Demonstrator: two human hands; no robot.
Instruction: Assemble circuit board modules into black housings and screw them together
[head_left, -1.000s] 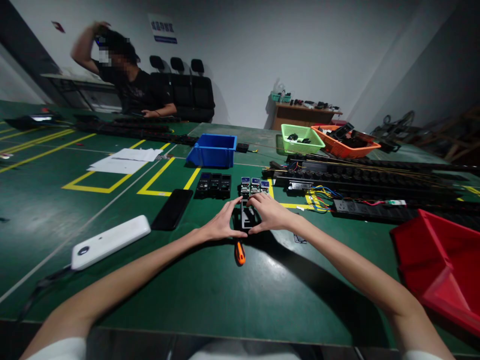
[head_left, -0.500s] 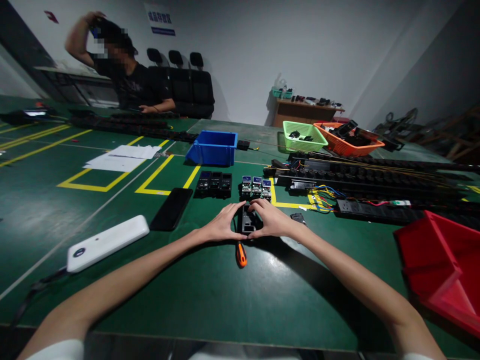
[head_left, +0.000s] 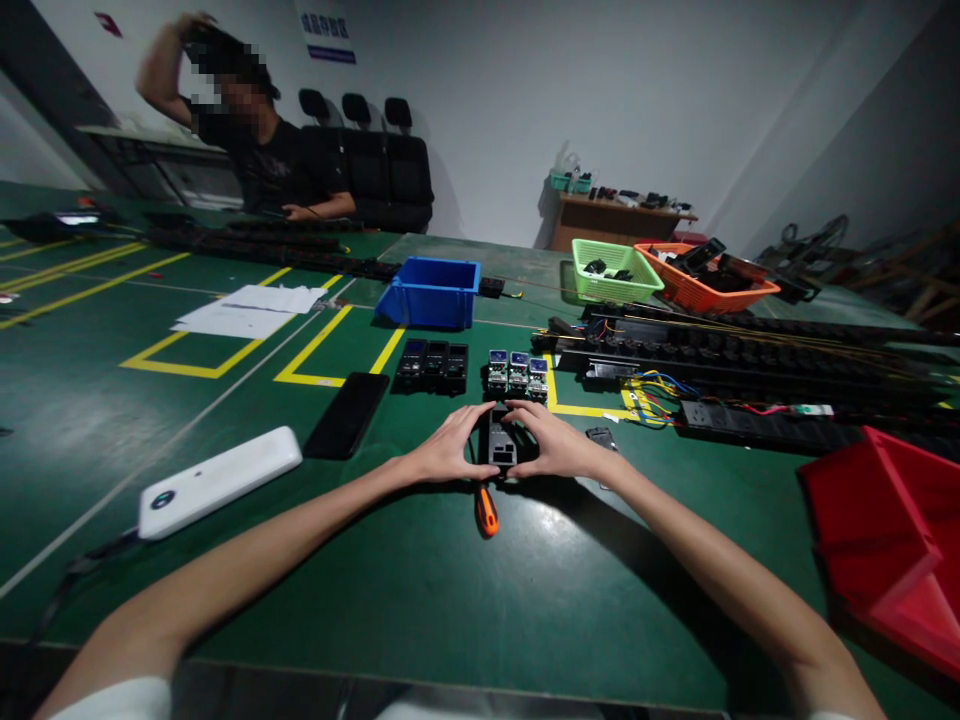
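Between my hands stands a small black plastic housing (head_left: 502, 440) with rectangular cutouts at its near end. My left hand (head_left: 455, 443) grips its left side, thumb at the near end and fingertips at the far end. On the opposite side my right hand (head_left: 551, 442) holds it the same way. A screwdriver with an orange and black handle (head_left: 487, 512) lies just below, its shaft running up beside my left thumb. Beyond my fingers sit several small circuit modules with blue-tinted screens (head_left: 518, 372). To their left are several black housings (head_left: 431, 367) in a row.
A black phone (head_left: 346, 415) and a white power-bank-like device (head_left: 221, 482) lie left. A blue bin (head_left: 429, 293) stands behind. Black strips with wires (head_left: 750, 425) and a red bin (head_left: 874, 540) are at right. Green (head_left: 616, 270) and orange baskets (head_left: 705, 280) stand farther back. A person (head_left: 262, 150) sits opposite.
The view has shifted slightly. The housing between my hands now shows its cutout face more plainly, with both hands still around it.
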